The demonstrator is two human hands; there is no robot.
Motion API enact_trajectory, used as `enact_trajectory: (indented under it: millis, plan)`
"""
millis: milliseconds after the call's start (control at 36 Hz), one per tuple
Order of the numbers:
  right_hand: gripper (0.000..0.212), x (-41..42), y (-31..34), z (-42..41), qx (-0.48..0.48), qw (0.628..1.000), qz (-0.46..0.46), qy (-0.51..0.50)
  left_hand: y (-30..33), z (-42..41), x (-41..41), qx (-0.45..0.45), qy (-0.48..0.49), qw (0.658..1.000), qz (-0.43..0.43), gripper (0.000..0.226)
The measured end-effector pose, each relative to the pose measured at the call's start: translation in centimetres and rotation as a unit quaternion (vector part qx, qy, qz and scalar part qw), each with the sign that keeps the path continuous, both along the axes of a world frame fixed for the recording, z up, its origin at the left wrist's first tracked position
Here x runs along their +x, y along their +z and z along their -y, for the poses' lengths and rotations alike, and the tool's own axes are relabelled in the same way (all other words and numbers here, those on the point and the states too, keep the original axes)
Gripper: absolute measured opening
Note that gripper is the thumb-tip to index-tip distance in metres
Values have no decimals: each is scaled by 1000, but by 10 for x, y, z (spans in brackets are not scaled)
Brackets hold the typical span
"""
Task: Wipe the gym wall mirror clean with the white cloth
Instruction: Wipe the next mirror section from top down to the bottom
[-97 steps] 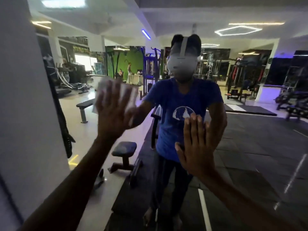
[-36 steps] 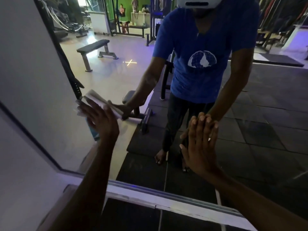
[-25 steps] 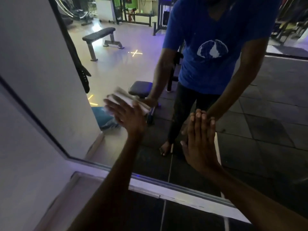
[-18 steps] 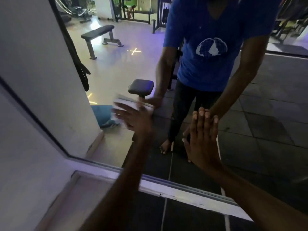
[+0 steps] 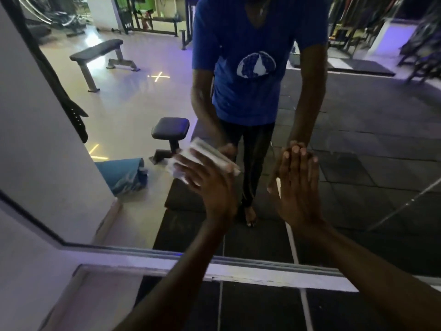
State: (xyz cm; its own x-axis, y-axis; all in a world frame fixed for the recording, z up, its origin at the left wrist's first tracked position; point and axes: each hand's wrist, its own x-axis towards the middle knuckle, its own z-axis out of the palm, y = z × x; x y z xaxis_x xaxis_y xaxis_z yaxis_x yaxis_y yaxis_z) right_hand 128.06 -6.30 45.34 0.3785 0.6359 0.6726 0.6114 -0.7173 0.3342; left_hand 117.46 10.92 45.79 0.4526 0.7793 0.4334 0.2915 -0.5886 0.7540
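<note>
Flat on mirror (image 5: 358, 144): left hand (image 5: 210, 185) over white cloth (image 5: 191, 156)

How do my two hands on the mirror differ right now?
The left hand presses the folded white cloth against the mirror; the right hand lies bare on the glass. The left hand's fingers angle up to the left, while the right hand's point straight up, close together. Both are flat, fingers straight, at about the same height.

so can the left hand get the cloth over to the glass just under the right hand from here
Probably yes: the left hand presses the white cloth flat on the mirror beside the right hand, with bare glass between.
</note>
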Motion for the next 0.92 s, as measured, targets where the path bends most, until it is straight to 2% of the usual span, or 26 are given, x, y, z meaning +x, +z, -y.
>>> enact_trajectory:
  millis: [56,111,167,222,306,361,389,417,472,528,611,667,722,778,806,833,861,917]
  plan:
    - [95,6,7,19,9,1000,-8,-6,-10,25,2,48,-117,992,4,92]
    - [95,15,12,36,28,999,-13,-22,-8,15,4,68,-132,989,13,90]
    - [101,24,15,50,47,998,-15,-36,-3,-11,-1,105,-66,992,0,86]
    - [108,31,14,64,60,997,-7,-47,6,-41,-4,113,17,993,35,80]
    - [112,40,9,79,66,997,-1,-43,32,-58,12,34,142,982,121,74]
    - [114,44,4,80,71,997,-9,-28,46,-30,31,-15,188,973,131,86]
    - [114,46,1,79,69,997,-13,-21,47,-6,40,-7,185,976,119,90]
    - [113,49,-1,78,66,998,-15,-15,42,23,48,23,147,984,97,92]
    - [111,51,-3,79,62,998,-28,-1,20,79,58,125,12,992,25,88]
    - [109,56,-6,83,56,998,-37,11,0,97,63,255,-84,963,-30,79]
    - [109,61,-5,87,48,998,-25,16,-3,56,58,376,-93,920,-54,68]
    - [108,63,-5,87,47,999,-7,20,-1,18,47,343,-6,939,-18,65]
    - [108,63,-4,87,43,999,-5,23,7,-9,42,205,122,970,50,67]
    - [108,63,-4,88,36,999,-9,23,23,-4,51,51,188,971,136,77]
    - [107,63,-5,89,34,999,-7,24,32,12,60,6,202,968,147,84]
    - [107,63,-5,90,34,999,-4,27,36,33,68,-1,202,970,136,89]
    - [107,63,-5,91,34,999,-2,31,32,56,74,28,177,979,101,89]
    - [106,63,-3,92,33,999,1,35,4,97,77,164,47,985,9,89]
